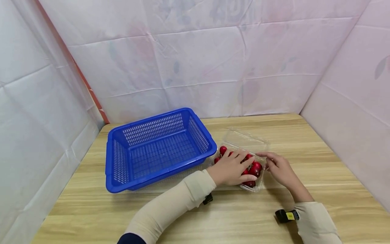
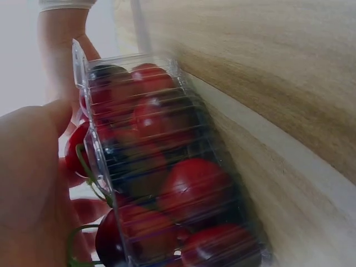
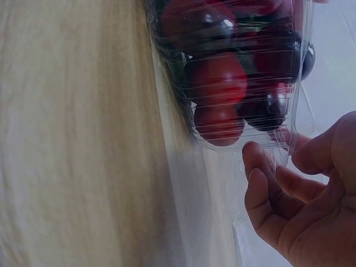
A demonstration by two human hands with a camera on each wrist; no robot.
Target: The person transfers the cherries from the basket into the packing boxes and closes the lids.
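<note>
A clear plastic clamshell box (image 1: 257, 189) holds several dark red cherries (image 1: 256, 169), some with green stems. Its hinged lid (image 1: 243, 139) lies opened toward the back. Over the fruit spreads my left hand (image 1: 231, 169), fingers apart and resting on the cherries; the left wrist view shows the palm beside the box's rim, with stems (image 2: 89, 167) poking out. At the right end of the box, my right hand (image 1: 278, 169) pinches the rim between thumb and fingers (image 3: 314, 156). Some cherries are hidden beneath the left hand.
A blue perforated plastic basket (image 1: 199, 132) stands left of the box, its near right corner close to it. Something pale and see-through shows below the basket's front side. Patterned white sheets (image 1: 195, 67) enclose the wooden table (image 1: 237, 217) at the back and both sides.
</note>
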